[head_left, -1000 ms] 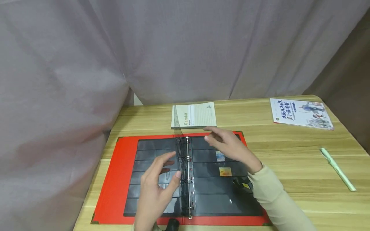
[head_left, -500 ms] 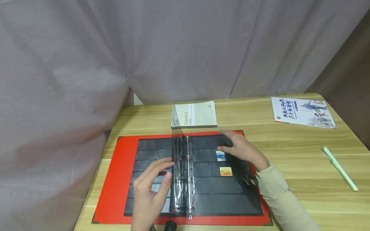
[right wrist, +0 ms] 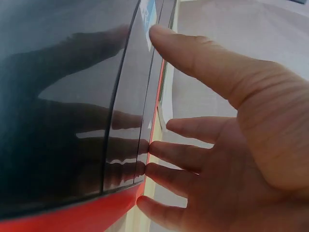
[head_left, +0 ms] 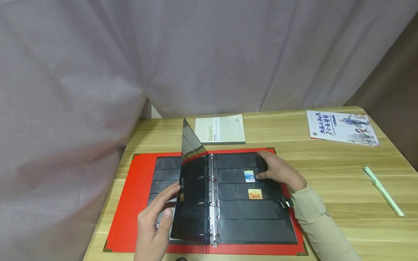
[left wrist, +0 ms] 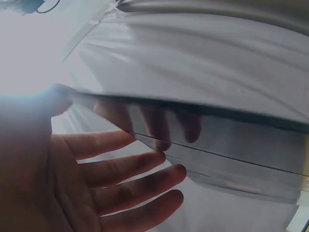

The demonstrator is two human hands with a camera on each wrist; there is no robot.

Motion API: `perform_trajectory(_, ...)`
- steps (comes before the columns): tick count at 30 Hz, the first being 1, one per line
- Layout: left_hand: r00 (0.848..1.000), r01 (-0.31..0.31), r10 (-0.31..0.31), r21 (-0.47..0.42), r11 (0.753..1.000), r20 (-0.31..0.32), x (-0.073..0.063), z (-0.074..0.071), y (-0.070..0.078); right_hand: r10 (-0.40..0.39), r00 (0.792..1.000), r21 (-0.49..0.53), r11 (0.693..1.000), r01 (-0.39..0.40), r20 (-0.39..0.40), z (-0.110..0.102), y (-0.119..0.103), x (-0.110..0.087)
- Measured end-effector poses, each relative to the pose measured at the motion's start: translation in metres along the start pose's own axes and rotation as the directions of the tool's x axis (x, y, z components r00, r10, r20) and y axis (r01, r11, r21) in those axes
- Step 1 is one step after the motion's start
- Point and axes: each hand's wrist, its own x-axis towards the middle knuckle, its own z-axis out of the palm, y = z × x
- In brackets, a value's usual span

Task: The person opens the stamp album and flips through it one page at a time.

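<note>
A red stamp album (head_left: 122, 210) lies open on the table, with black pocket pages on metal rings (head_left: 213, 203). One page (head_left: 192, 214) stands half turned, leaning left over the rings. My left hand (head_left: 153, 221) is at that page's outer edge, its fingers extended and, in the left wrist view, close against the glossy sheet (left wrist: 241, 150). Over the right page (head_left: 248, 230), my right hand (head_left: 281, 172) lies near the top outer edge, fingers spread. Its thumb is beside a blue stamp (head_left: 249, 176). An orange stamp (head_left: 255, 194) sits one row lower.
Behind the album lies a Gambit notebook (head_left: 225, 129), partly covered by the raised page. A picture booklet (head_left: 343, 128) is at the back right, and a pale green pen (head_left: 383, 191) at the right. Grey curtain (head_left: 209, 58) hangs along the table's back and left.
The raised page has swung left from near upright over the rings. My left hand has moved left with it. My right hand has moved right and down onto the right page.
</note>
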Motion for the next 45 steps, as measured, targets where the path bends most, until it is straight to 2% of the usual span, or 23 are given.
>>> perform_trajectory(5, 1.0, 0.006, -0.006, -0.007, 1.0, 0.003, -0.004, -0.009, -0.004, 0.031, 0.999, -0.054, 0.998, -0.03, 0.012, 0.001, 0.002, -0.001)
perform_trajectory(8, 0.996, 0.089, -0.089, 0.024, 0.996, -0.001, -0.007, -0.013, -0.004, 0.058, 0.998, -0.062, 0.996, -0.057, 0.015, 0.003, 0.002, -0.002)
perform_trajectory(12, 0.979, 0.204, -0.204, 0.055, 0.977, -0.008, -0.011, -0.018, -0.003, 0.091, 0.996, -0.061, 0.994, -0.09, 0.022, 0.002, 0.0, -0.004)
perform_trajectory(14, 0.974, 0.225, -0.225, 0.065, 0.972, -0.015, -0.013, -0.02, -0.004, 0.105, 0.994, -0.061, 0.993, -0.103, 0.027, 0.002, -0.001, -0.006)
perform_trajectory(21, 0.97, 0.241, -0.235, 0.107, 0.965, -0.061, -0.021, -0.028, -0.014, 0.125, 0.991, -0.083, 0.989, -0.121, 0.044, -0.001, -0.004, -0.008)
perform_trajectory(24, 0.958, 0.285, -0.278, 0.152, 0.946, -0.069, -0.023, -0.031, -0.016, 0.127, 0.99, -0.096, 0.988, -0.121, 0.06, -0.002, -0.004, -0.008)
perform_trajectory(29, 0.926, 0.377, -0.366, 0.225, 0.898, -0.092, -0.026, -0.034, -0.019, 0.128, 0.987, -0.113, 0.987, -0.117, 0.099, -0.006, -0.002, -0.008)
perform_trajectory(33, 0.912, 0.411, -0.392, 0.262, 0.873, -0.125, -0.03, -0.035, -0.026, 0.129, 0.986, -0.116, 0.986, -0.116, 0.108, -0.005, 0.0, -0.007)
perform_trajectory(37, 0.892, 0.451, -0.432, 0.31, 0.837, -0.132, -0.034, -0.037, -0.034, 0.135, 0.985, -0.099, 0.987, -0.125, 0.106, -0.003, -0.001, -0.007)
perform_trajectory(43, 0.858, 0.513, -0.485, 0.326, 0.794, -0.168, -0.039, -0.038, -0.051, 0.164, 0.982, -0.084, 0.984, -0.157, 0.092, -0.002, -0.003, -0.006)
perform_trajectory(45, 0.842, 0.54, -0.507, 0.321, 0.778, -0.187, -0.04, -0.039, -0.056, 0.177, 0.98, -0.083, 0.982, -0.17, 0.088, -0.001, -0.005, -0.006)
